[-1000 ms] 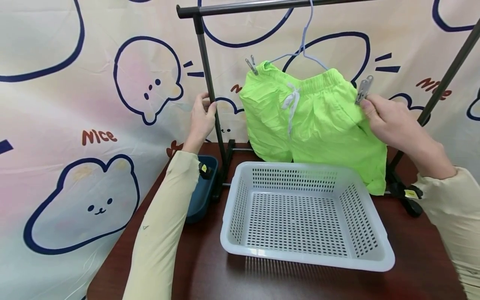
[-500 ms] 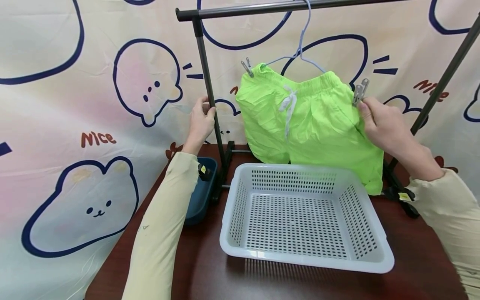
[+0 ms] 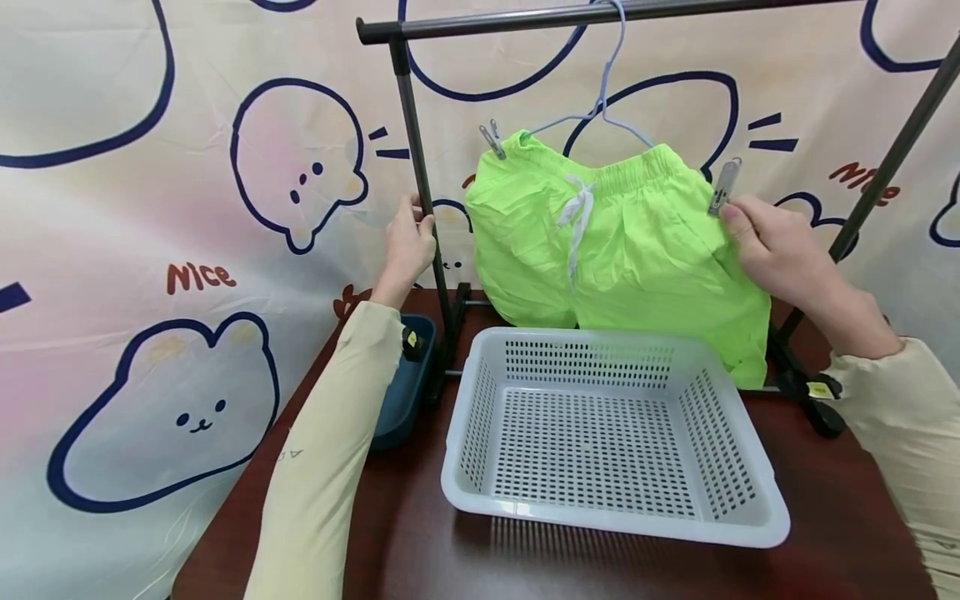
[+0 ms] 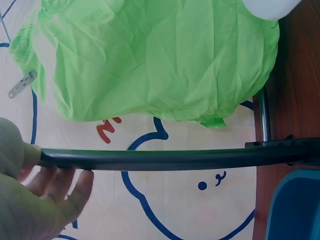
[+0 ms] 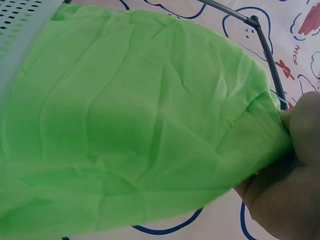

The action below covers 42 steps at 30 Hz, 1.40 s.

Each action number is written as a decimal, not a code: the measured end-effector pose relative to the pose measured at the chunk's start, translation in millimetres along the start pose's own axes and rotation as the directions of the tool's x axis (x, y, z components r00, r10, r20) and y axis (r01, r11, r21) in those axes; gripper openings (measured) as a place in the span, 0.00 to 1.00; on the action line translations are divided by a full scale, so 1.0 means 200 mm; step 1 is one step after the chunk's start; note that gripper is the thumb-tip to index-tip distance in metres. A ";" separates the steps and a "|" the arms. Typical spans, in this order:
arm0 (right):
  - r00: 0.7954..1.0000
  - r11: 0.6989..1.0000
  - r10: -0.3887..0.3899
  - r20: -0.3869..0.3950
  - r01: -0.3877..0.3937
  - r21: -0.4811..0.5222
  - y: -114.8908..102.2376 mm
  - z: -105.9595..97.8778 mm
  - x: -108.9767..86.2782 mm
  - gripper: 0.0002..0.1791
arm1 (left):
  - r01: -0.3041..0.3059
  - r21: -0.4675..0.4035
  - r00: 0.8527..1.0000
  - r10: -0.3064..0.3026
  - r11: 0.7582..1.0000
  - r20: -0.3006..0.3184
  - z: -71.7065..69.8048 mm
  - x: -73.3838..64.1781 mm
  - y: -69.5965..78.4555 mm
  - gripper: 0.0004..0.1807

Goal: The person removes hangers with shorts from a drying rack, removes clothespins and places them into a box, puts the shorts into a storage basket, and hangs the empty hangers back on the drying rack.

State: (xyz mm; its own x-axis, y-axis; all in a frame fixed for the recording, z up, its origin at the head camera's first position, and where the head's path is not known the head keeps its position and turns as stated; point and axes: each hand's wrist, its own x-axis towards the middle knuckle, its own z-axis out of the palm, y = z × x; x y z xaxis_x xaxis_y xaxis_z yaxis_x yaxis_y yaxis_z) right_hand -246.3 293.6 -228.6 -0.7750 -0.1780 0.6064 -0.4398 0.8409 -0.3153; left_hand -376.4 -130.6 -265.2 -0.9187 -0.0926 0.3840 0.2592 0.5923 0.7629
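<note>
Bright green shorts (image 3: 637,242) with a white drawstring (image 3: 577,208) hang by the waistband from a blue wire hanger (image 3: 603,96). Metal clothespins sit at both waist corners, a left clothespin (image 3: 492,140) and a right clothespin (image 3: 724,185). My right hand (image 3: 783,254) pinches the side of the shorts just below the right clothespin; its fingertips are largely hidden in the right wrist view. My left hand (image 3: 408,250) holds the upright post (image 4: 150,159) of the clothes rack, thumb on one side and fingers on the other.
A white perforated basket (image 3: 615,525) stands on the dark wood table (image 3: 420,533) in front of the shorts. Beside the rack's left foot lies a blue tray (image 3: 397,417). The rack's top bar (image 3: 510,18) crosses above, before a cartoon-print backdrop (image 3: 300,283).
The shorts have shifted slightly left, along with the left clothespin. The right clothespin has turned a little by my right hand. My left hand stays on the post.
</note>
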 end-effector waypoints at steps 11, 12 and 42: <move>0.999 0.999 0.034 -0.034 -0.034 -0.001 0.01 0.01 -0.01 0.21 | 0.053 0.042 0.999 -0.053 0.998 0.004 0.01 -0.01 0.04 0.16; 0.999 1.000 0.029 -0.046 -0.030 -0.006 0.00 0.01 -0.01 0.21 | 0.057 0.045 0.998 -0.057 0.997 0.002 0.00 -0.01 0.04 0.16; 0.887 0.984 -0.178 -0.426 0.174 -0.048 -0.01 0.02 0.05 0.14 | -0.014 0.048 0.999 0.015 0.999 -0.031 0.00 -0.03 0.01 0.17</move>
State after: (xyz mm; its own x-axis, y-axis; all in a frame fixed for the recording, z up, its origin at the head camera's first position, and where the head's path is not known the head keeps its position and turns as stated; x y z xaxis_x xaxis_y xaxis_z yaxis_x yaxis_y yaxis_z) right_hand -255.0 288.3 -224.7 -0.4158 -0.0897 0.9050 -0.5454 0.8209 -0.1692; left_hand -369.3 -128.9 -265.1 -0.9050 -0.1082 0.4114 0.2573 0.6309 0.7319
